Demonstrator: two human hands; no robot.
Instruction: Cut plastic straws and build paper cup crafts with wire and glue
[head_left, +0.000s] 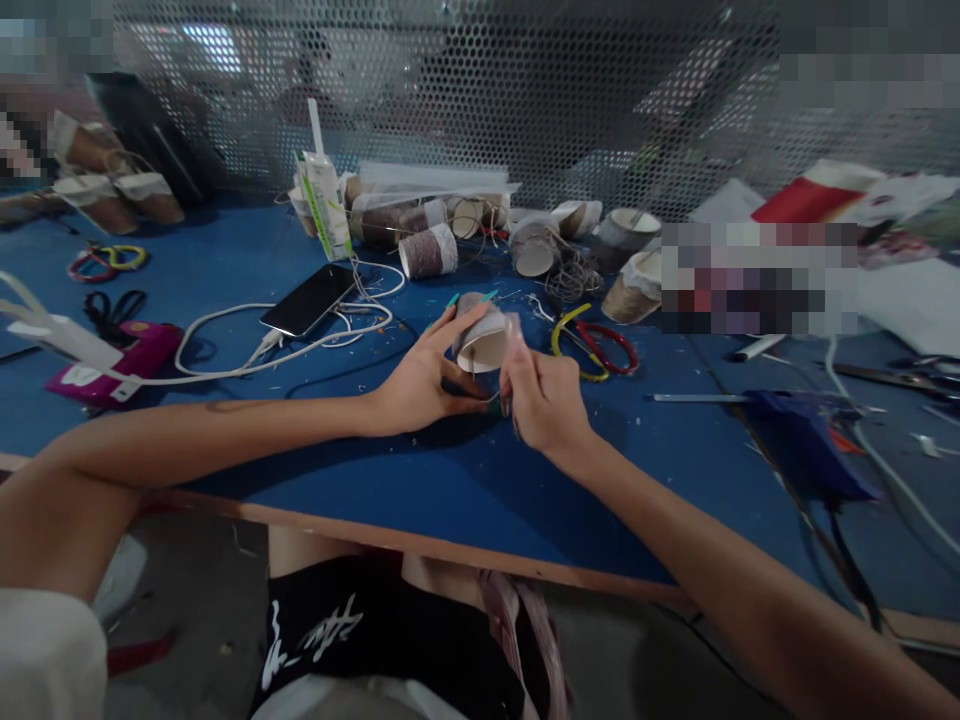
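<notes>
My left hand [420, 380] grips a small paper cup [484, 340] wound with brownish thread, tipped on its side with the open mouth toward me, just above the blue table [465, 490]. My right hand [541, 395] is at the cup's right rim, fingers pinched together on what looks like a thin strand; the strand itself is too fine to make out. Both forearms rest across the table's near edge.
Several more thread-wrapped cups [427, 252] lie along the back by the mesh screen. A phone [309, 298] on a white cable sits to the left, scissors with yellow and red handles [592, 345] to the right, a blue glue gun [802, 445] further right, a pink box [112, 365] far left.
</notes>
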